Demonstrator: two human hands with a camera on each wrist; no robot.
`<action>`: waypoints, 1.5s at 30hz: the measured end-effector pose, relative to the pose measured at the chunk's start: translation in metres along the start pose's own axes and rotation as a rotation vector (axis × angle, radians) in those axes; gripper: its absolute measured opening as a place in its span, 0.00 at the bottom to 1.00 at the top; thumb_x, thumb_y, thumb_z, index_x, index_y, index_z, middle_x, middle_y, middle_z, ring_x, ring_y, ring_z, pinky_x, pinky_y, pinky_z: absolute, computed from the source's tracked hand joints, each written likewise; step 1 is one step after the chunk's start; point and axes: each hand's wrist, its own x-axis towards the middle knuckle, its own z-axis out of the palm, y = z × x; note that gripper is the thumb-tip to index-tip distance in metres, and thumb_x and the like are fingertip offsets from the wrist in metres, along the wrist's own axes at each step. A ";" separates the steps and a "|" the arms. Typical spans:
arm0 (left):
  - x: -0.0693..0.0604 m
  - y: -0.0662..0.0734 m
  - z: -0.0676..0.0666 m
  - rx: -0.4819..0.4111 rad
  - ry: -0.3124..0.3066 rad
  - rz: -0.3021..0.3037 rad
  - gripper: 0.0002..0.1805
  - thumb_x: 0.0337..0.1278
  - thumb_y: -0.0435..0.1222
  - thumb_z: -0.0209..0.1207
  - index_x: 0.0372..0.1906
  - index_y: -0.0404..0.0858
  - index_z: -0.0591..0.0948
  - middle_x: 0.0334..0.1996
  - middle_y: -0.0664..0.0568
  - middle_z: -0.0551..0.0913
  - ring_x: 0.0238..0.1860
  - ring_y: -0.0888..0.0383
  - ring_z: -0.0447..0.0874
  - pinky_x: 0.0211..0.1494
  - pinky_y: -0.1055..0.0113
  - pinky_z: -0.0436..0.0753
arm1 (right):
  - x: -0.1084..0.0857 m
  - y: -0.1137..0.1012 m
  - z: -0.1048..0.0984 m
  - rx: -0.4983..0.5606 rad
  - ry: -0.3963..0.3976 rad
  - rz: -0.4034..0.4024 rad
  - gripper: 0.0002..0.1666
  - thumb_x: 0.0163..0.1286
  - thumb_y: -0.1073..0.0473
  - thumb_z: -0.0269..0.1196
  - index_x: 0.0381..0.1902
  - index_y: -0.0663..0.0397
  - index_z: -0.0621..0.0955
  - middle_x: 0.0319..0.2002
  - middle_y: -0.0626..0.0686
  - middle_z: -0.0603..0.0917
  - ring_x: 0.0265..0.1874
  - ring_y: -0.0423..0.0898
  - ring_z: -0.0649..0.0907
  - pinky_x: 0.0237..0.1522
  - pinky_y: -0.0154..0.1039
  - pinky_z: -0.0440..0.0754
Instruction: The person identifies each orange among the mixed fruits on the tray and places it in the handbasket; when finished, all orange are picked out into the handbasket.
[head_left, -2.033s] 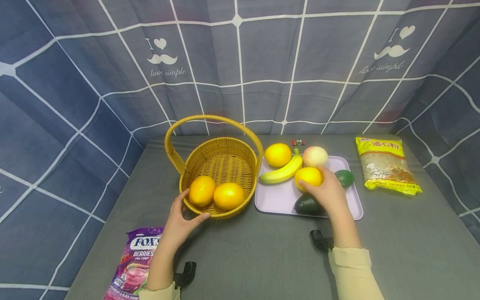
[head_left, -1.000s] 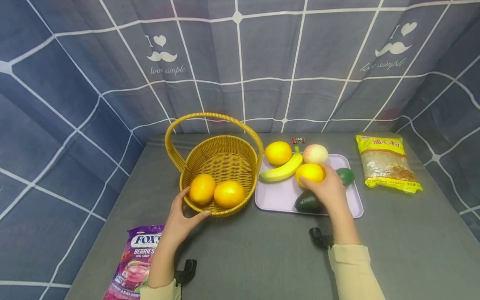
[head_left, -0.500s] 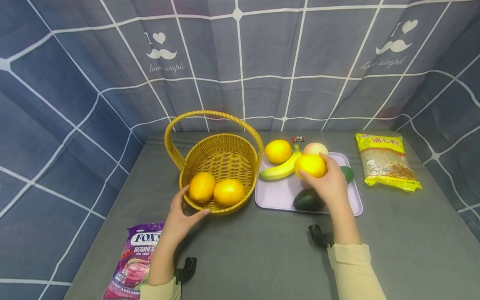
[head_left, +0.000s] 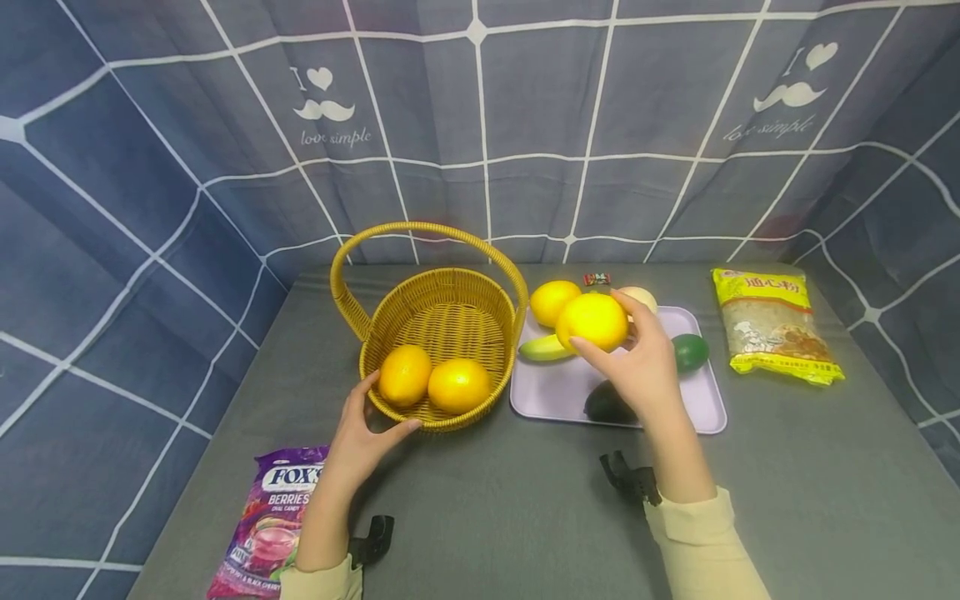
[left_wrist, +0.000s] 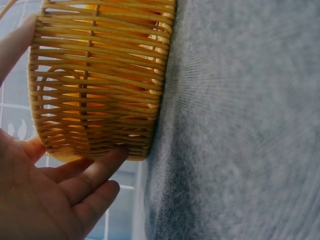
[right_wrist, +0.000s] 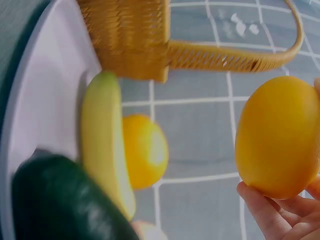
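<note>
Right grip holds a yellow fruit, which covers part of the banana only in head view.

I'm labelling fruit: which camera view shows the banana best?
The right wrist view: the banana shows most of its length. In the head view, the held yellow fruit hides much of it; the left wrist view shows none.

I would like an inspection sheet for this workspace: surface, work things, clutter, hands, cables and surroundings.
Surface: grey tabletop.
Job's things: two yellow fruits in wicker basket; banana, avocado and green fruit on lilac tray; third yellow fruit by its far left corner; peach partly hidden.
Clutter: Fox's candy bag, wrapped candy, macaroni bag.
Hands: left hand touches wicker basket; right hand holds fourth yellow fruit above tray.
Cables: nothing seen.
Surroundings: grey-blue curtain with white lines.
</note>
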 end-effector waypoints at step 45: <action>-0.007 -0.004 0.013 -0.001 0.040 0.021 0.54 0.45 0.55 0.70 0.74 0.48 0.53 0.72 0.41 0.52 0.69 0.40 0.59 0.70 0.45 0.59 | 0.026 -0.026 0.147 -0.039 -0.285 -0.171 0.52 0.49 0.32 0.72 0.67 0.48 0.69 0.64 0.50 0.71 0.59 0.47 0.73 0.59 0.46 0.73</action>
